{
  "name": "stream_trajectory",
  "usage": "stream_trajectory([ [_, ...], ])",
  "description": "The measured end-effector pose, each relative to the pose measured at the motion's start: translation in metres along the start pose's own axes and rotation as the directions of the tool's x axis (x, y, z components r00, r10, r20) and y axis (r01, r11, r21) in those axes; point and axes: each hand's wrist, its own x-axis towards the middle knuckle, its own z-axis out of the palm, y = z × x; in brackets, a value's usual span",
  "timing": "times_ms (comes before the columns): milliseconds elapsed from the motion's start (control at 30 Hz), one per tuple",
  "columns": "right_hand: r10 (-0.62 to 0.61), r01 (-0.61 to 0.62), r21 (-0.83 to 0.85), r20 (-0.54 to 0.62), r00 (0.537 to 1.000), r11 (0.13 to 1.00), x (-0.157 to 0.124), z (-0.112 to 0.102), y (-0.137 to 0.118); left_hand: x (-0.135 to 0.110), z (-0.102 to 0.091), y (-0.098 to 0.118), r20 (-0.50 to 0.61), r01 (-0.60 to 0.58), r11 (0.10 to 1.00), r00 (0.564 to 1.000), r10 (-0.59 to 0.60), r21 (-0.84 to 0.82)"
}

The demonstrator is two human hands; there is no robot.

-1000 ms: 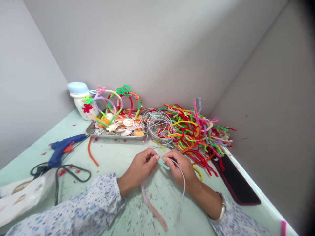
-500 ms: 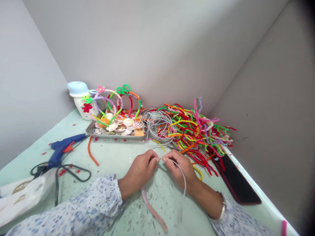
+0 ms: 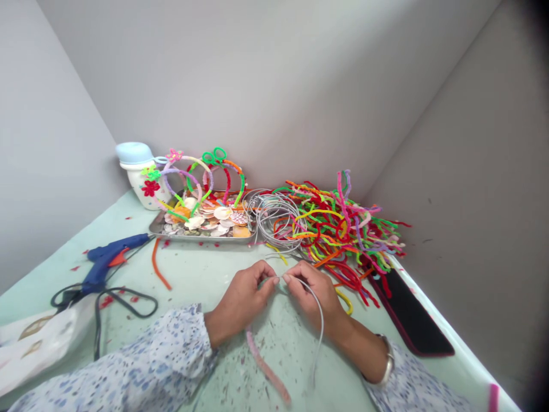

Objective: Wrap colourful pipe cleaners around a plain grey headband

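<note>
Pale green table [image 3: 206, 272] takes up the lower view; at back R, big tangle of fuzzy stems [image 3: 343, 220], w/ metal tray [image 3: 206, 239] of shells to its L. Both hands are mid-table, in front of these, tips nearly meeting. L hand [image 3: 242, 296] is curled, thumb & finger pinched tog.; can't tell exactly what's in there. R hand [image 3: 315, 294] is closed too, gripping grey wire [image 3: 321, 321] btwn thumb & finger. Step in hand looks like fine fingertip work at the wire's end; next move prob. calls for a firm R pinch & small, steady L fingers. Wire starts at R fingertips, arcs over that hand, then hangs down btwn the forearms. Pink fuzzy stem [image 3: 269, 373] runs from under L hand toward wearer; held or just lying there, unclear.
</note>
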Motion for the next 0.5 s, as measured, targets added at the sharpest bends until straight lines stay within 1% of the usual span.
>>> stream_trajectory([
  [233, -0.012, 0.012, -0.005, 0.003, 1.0, 1.0, -0.0008, 0.0001, -0.0015, -0.0006, -0.0017, 0.0035, -0.002, -0.005, 1.0, 1.0, 0.004, -0.003],
  [367, 0.001, -0.002, -0.011, -0.039, 0.999, 1.0, 0.0001, 0.0011, -0.0012, -0.0006, -0.0001, 0.0024, -0.021, -0.004, 0.999, 1.0, 0.003, -0.054],
  [500, 0.009, -0.011, -0.014, -0.09, 0.996, 1.0, 0.0019, 0.0009, 0.0003, -0.0008, -0.0002, 0.0019, -0.029, 0.023, 0.993, 0.999, -0.027, -0.118],
])
